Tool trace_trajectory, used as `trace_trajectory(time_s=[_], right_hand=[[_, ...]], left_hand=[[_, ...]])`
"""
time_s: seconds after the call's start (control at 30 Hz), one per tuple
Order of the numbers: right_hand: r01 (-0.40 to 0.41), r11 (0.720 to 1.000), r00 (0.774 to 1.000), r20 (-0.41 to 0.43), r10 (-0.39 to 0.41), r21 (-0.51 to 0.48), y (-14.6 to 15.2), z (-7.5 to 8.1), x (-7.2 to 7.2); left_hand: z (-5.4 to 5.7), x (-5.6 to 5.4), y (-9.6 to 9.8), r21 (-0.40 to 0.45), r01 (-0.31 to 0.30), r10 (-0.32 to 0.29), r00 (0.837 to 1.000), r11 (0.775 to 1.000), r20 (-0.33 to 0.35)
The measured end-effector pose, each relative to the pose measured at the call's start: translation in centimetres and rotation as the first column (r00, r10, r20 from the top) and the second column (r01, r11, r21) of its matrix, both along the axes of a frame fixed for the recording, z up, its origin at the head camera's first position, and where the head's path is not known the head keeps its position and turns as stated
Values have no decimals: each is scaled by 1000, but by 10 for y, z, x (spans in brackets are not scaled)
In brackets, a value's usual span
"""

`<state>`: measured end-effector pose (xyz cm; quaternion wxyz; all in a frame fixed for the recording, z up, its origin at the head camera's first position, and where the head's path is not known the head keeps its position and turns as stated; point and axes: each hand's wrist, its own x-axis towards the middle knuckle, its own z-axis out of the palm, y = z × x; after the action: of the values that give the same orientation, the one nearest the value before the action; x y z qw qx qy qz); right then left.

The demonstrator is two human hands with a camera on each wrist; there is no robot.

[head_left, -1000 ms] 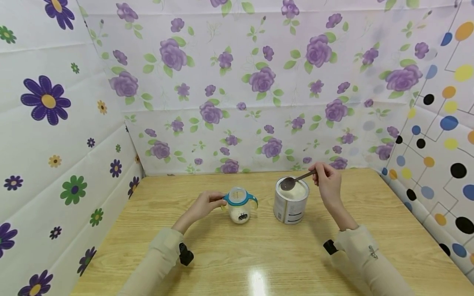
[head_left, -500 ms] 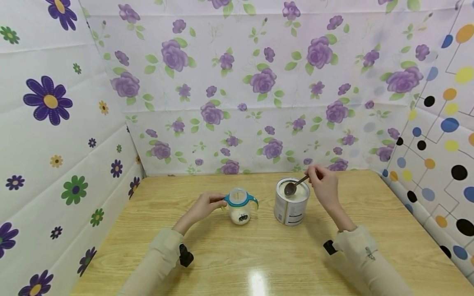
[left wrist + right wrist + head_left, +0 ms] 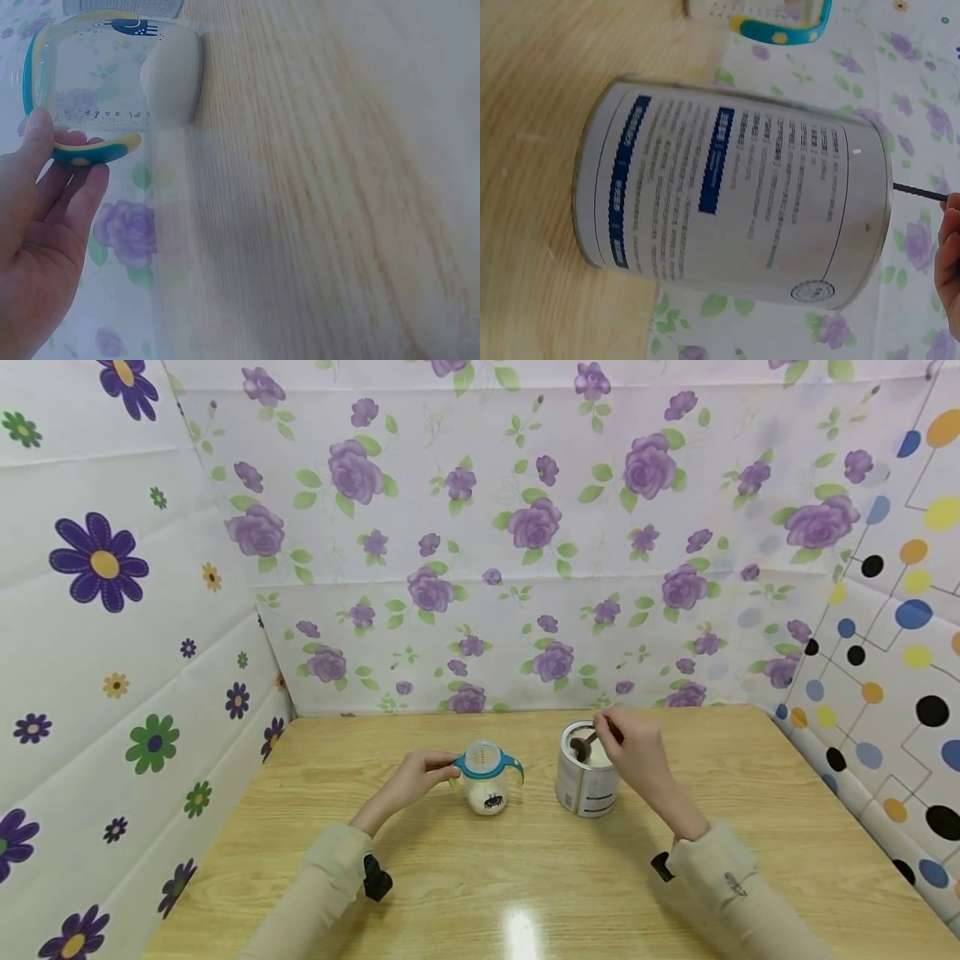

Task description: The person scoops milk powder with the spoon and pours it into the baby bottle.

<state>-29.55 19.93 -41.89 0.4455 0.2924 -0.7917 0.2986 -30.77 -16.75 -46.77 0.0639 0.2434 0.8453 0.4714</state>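
Observation:
A clear baby bottle (image 3: 486, 793) with a blue collar and two handles stands on the table, pale powder heaped in its bottom (image 3: 174, 79). My left hand (image 3: 414, 777) grips its left handle (image 3: 97, 152) between thumb and fingers. To the right stands an open tin (image 3: 587, 789) of pale powder, printed with text (image 3: 735, 195) on its side. My right hand (image 3: 637, 752) pinches the handle of a dark brown spoon (image 3: 581, 747) above the tin. The spoon's bowl is inside the tin's mouth, at the powder; in the right wrist view only its handle (image 3: 919, 191) shows past the rim.
The wooden table (image 3: 465, 885) meets a flowered cloth wall (image 3: 487, 635) right behind the tin and bottle. Patterned cloth also stands at the left (image 3: 150, 668) and right (image 3: 885, 710). A black wrist camera (image 3: 377, 878) hangs under the left cuff.
My right hand has moved left and over the tin's right rim, tilting the spoon more steeply and bringing its bowl down to the powder. My left hand and the bottle stay put.

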Motion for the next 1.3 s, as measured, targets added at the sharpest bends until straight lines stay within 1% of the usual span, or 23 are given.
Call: trace_trajectory(time_s=[0.07,0.13,0.27,0.33,0.43,0.57,0.7,0.8,0.9,1.03,1.13,1.2,1.3], right_hand=[[-25,1000,999,20,25,0,-3,-3,2],[-51,998,997,52,52,-21,-6,-5,3],[-87,990,984,144,102,-108,-8,-8,5],[-84,983,974,194,115,-163,-9,-8,6],[-58,969,959,257,121,-239,-9,-8,6],[-29,955,947,298,121,-295,-11,-6,9],[-28,950,943,306,129,-312,-18,9,23],[-20,946,936,326,131,-322,-23,22,33],[-1,936,924,358,136,-351,-24,26,35],[16,911,903,397,163,-412,-21,29,34],[29,887,880,433,196,-461,-15,29,32],[42,865,863,455,221,-501,-11,28,29],[71,822,828,493,266,-564,-4,25,25]], left_hand=[[0,0,0,-1,-4,4,1000,1000,4],[0,0,0,-1,-7,7,1000,1000,6],[1,1,0,6,-10,10,1000,1000,9],[2,1,0,11,-9,9,1000,1000,9],[3,1,1,15,-5,5,1000,1000,2],[3,1,1,18,-5,5,1000,1000,1],[2,0,1,11,-14,14,1000,1000,3],[1,0,1,5,-20,20,1000,1000,7],[1,0,2,5,-24,24,1000,1000,10],[1,0,2,8,-22,22,1000,1000,7],[0,0,3,13,-26,26,1000,1000,16],[0,0,2,14,-29,29,999,999,23],[0,0,2,19,-26,25,999,999,30]])
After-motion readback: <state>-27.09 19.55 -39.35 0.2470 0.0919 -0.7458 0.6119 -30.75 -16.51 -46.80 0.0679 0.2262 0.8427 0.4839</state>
